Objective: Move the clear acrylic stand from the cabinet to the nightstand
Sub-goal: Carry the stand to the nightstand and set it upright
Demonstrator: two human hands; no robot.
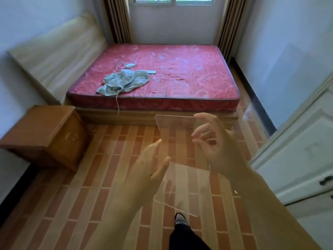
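Nearest me, the clear acrylic stand [189, 188] is in the air above the floor [90, 177], carried between both hands.

Status: removal from the white cabinet [297, 159] on my right appears complete; the stand touches neither it nor any other furniture.

Remaining: transfer to the nightstand [45, 130], which stands well apart at my left beside the bed, then set-down on its top.

Right hand [216, 147]: fingers curled, pinching the stand's upper panel near its right edge.

Left hand [149, 168]: fingers nearly straight, thumb laid against the stand's left edge, steadying rather than gripping.
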